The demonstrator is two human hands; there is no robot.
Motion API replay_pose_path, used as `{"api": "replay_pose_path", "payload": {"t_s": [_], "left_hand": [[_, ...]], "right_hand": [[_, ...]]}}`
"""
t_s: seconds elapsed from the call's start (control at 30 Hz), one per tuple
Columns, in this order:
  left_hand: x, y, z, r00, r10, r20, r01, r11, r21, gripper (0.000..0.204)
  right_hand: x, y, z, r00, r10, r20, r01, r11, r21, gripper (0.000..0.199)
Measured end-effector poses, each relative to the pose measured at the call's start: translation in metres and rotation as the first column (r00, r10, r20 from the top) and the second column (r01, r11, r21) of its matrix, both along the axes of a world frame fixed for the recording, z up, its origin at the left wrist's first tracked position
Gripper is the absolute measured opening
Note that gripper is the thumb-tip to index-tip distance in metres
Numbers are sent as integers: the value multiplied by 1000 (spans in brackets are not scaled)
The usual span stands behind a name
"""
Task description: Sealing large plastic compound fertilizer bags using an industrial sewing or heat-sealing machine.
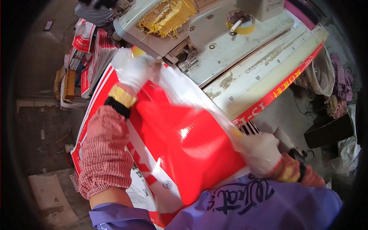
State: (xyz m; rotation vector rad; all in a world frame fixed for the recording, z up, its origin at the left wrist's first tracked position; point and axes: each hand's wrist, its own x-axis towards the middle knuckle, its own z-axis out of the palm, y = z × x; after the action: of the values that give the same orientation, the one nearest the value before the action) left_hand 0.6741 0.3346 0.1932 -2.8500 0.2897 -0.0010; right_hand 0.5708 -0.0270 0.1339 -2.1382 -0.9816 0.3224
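A large glossy red and white plastic sack (191, 138) spreads between my hands and hangs down against my body, its surface creased. My left hand (132, 71), in a white glove, grips the sack's far edge close to the machine's working end; its fingers are somewhat blurred. At the right, my gloved right hand (260, 151) is closed on the other end of the same edge, beside the table's front corner. What looks like an industrial sewing machine (130, 28) stands just beyond my left hand, with a frayed yellow woven cloth (168, 17) lying on it.
The machine's worn table (264, 71) has a red front strip. A yellow tape roll (251, 28) lies on top with a white stick in it. Stacked printed sacks (97, 61) stand at the far left. A plastic bag (324, 74) and a dark box (329, 132) are at the right.
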Motion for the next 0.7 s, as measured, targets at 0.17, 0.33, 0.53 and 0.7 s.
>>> {"api": "replay_pose_path", "payload": {"t_s": [0.17, 0.33, 0.53, 0.7], "left_hand": [[54, 145, 19, 917, 149, 370, -141, 989, -49, 19], [48, 107, 118, 916, -17, 402, -65, 979, 191, 23], [-20, -59, 142, 989, 142, -32, -139, 988, 66, 16], [-62, -197, 148, 823, -550, -143, 529, 833, -161, 53]], "right_hand": [[49, 121, -23, 883, -80, 462, -187, 844, 504, 19], [97, 191, -4, 960, 214, 180, -169, 957, -237, 18], [170, 191, 27, 779, 570, 262, -447, 797, -407, 27], [167, 195, 41, 718, 661, 218, -570, 738, -361, 21]]}}
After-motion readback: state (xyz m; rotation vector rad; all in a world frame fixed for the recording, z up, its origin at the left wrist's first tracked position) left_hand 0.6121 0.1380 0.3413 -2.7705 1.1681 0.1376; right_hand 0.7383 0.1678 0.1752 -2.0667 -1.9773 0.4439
